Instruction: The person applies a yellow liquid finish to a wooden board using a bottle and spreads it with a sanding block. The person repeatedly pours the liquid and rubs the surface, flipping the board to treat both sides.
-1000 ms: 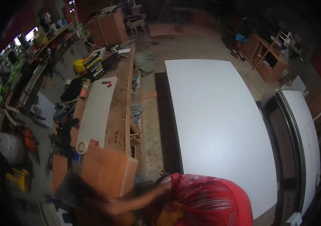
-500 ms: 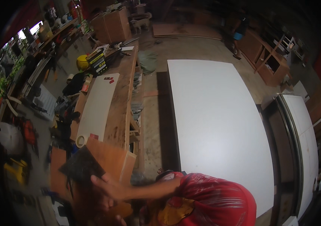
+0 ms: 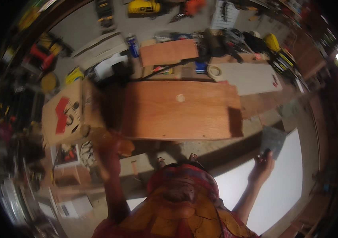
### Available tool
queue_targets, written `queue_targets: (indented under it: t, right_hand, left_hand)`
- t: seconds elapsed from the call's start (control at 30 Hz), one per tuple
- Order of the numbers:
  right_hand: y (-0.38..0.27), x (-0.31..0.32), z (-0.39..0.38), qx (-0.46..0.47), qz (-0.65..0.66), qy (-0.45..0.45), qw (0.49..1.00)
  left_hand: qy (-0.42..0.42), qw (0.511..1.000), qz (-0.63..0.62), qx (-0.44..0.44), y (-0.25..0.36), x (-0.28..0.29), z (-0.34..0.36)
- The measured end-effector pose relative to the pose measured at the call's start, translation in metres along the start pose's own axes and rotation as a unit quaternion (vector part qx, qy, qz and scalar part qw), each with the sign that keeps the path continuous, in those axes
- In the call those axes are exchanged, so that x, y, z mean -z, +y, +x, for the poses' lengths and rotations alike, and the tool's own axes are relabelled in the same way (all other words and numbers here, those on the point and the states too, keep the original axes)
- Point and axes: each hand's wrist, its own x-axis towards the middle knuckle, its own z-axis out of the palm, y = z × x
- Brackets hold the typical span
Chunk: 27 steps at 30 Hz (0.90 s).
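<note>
On the bench in front of me lies a reddish-brown plywood box or panel, its wood grain showing and a pale round disc on its top. My left hand, blurred, is closed around an amber, bottle-like thing just left of the wood. Off to the right, my right hand pinches a thin dark grey square sheet by its near edge. The sheet is held up over a large white panel, apart from the wood.
A cardboard box with red marking stands left of the wood. Behind it are a smaller plywood piece, a blue can and a tape roll. A pale board lies to the right.
My view has swung round to face the bench. The dark sheet, earlier over the wood, is now out to the right in my right hand. My left hand with the amber thing has come into fuller view.
</note>
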Motion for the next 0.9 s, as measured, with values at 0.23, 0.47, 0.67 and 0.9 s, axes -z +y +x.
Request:
queue_targets:
  t: [0.23,0.47,0.67,0.9]
  right_hand:
    - [0.004,-0.044,-0.005,0.012,-0.051,-0.144,0.988]
    - [-0.018,-0.057,-0.031,0.271,-0.318,-0.266,0.869]
    - [-0.021,-0.045,-0.058,0.222,-0.215,-0.306,0.901]
    - [-0.013,0.034,-0.077,0.088,-0.231,-0.131,0.960]
  left_hand:
    - [-0.035,0.993,0.019,-0.109,-0.011,0.010,0.001]
    - [-0.075,0.948,0.288,-0.115,-0.037,-0.008,0.031]
    - [-0.250,0.921,0.273,-0.119,-0.052,-0.115,0.019]
    - [-0.339,0.897,0.262,-0.111,-0.047,-0.145,-0.005]
